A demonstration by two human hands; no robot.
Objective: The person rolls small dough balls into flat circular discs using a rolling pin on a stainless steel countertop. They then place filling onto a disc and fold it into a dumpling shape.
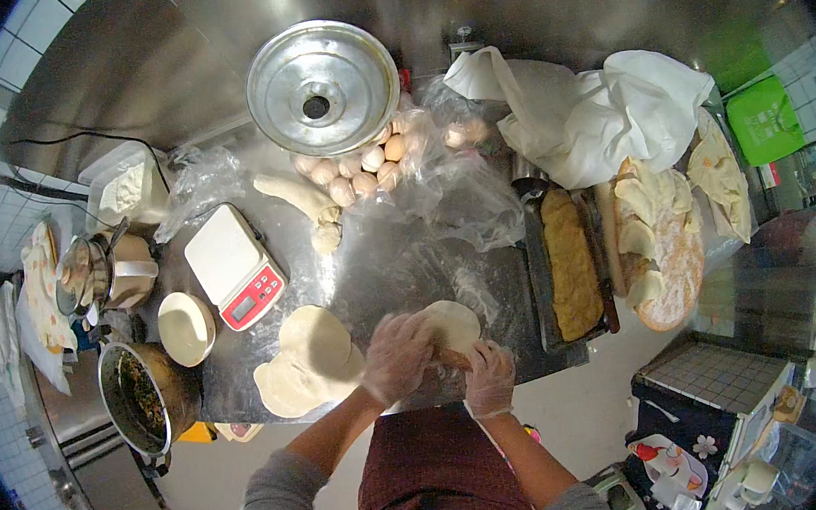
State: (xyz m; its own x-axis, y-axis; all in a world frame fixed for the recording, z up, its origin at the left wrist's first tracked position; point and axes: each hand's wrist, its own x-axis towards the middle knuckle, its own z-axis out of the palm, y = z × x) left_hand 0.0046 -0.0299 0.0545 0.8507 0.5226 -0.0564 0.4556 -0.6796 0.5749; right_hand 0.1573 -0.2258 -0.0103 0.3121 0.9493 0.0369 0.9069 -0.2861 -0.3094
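Both of my hands wear thin clear plastic gloves. My left hand (399, 358) reaches over the near edge of the steel worktop, its fingers on the left side of a round flat piece of dough (452, 324). My right hand (490, 375) is closed on the right end of a small wooden rolling pin (451, 358), which lies across the near part of that dough. Whether my left hand grips the pin's other end is hidden. Left of my left hand several rolled dough rounds (310, 360) overlap. Farther back lie a dough roll (300, 198) and a small dough piece (327, 238).
At left stand a kitchen scale (234, 263), a cream bowl (187, 329), a pot of chopped filling (139, 399) and a tub of flour (126, 187). Bagged eggs (362, 172) sit behind beside a metal lid (322, 87). At right are a tray (545, 315) and a floured board of dough wrappers (668, 255).
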